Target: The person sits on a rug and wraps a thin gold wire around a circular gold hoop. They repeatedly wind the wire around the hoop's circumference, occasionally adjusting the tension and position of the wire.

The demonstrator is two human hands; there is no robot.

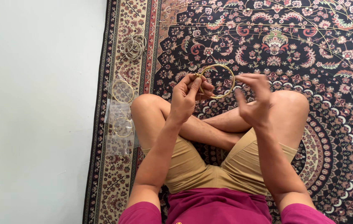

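I sit cross-legged on a patterned carpet (309, 49). My left hand (187, 97) grips a thin gold ring hoop (225, 71) at its left side, holding it upright above my knees. My right hand (254, 99) is raised just right of the hoop, fingers curled with thumb and forefinger pinched near the hoop's right rim. Whether it holds a fine thread or wire is too small to tell.
A pile of silver rings (133, 45) lies on the carpet border at upper left. Below it are clear plastic bags holding gold hoops (122, 91), another gold hoop (123, 127). Long thin wires (267, 25) stretch across the carpet ahead. A pale bare floor (35, 112) fills the left.
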